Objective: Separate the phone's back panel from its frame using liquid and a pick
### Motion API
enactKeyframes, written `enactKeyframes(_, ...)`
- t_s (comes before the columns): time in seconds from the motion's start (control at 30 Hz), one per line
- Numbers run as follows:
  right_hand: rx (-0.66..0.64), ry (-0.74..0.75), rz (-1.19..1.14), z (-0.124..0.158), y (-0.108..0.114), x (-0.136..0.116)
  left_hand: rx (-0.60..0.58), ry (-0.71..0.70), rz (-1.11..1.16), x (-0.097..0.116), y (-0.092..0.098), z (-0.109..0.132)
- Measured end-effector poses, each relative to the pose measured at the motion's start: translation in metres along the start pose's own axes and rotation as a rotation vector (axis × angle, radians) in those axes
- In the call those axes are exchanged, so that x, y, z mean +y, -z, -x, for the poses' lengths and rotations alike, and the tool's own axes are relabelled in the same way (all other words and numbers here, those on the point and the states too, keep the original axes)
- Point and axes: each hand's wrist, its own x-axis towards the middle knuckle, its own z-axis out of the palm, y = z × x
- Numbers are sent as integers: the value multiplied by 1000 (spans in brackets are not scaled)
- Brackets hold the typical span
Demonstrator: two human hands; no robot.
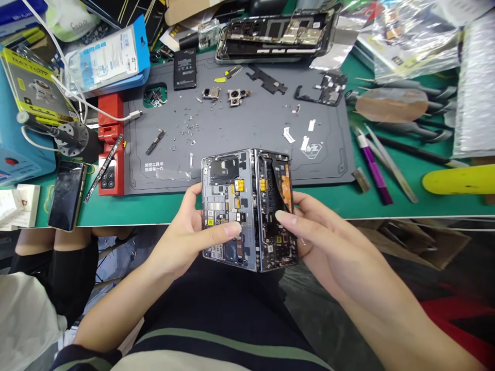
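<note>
Between my two hands is an opened-up foldable phone (243, 206), its insides facing me and its two halves bent at the hinge, just off the table's front edge. My left hand (201, 226) grips the left half, thumb lying across the board and fingers behind. On the right half, my right hand (313, 226) has its thumb on a black film (276, 190) that partly lifts from an orange flex piece (286, 188). The fingers of my right hand are mostly hidden behind the phone.
A grey work mat (247, 123) carries loose screws, camera modules (236, 97), a battery (185, 69) and a black bracket (266, 80). Tweezers (392, 165) and a purple-handled tool (373, 167) lie right. A red holder (111, 118) stands left. Another person's legs (69, 252) are at lower left.
</note>
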Motion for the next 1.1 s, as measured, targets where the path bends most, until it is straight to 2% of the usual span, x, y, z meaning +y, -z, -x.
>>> enactKeyframes(0.3,4,-61,27,12,-11,-15,95,-2,51,-3,-2,-6)
enactKeyframes(0.5,-21,-80,185,9,-2,-18,117,-29,34,-6,-2,-6)
enactKeyframes(0.63,19,-47,272,5,8,-13,119,-39,41,-9,-3,-6)
enactKeyframes(0.73,34,28,316,1,19,-8,119,-33,47,-9,-4,-5)
enactKeyframes(0.8,55,117,443,0,25,-8,121,-28,50,-9,-4,-6)
enactKeyframes(0.9,221,321,761,2,28,-17,131,-28,47,-11,-4,-6)
enactKeyframes(0.97,313,444,862,3,23,-26,134,-34,39,-13,-5,-7)
enactKeyframes(1.1,202,495,851,-4,3,-40,151,-71,24,-17,-6,-8)
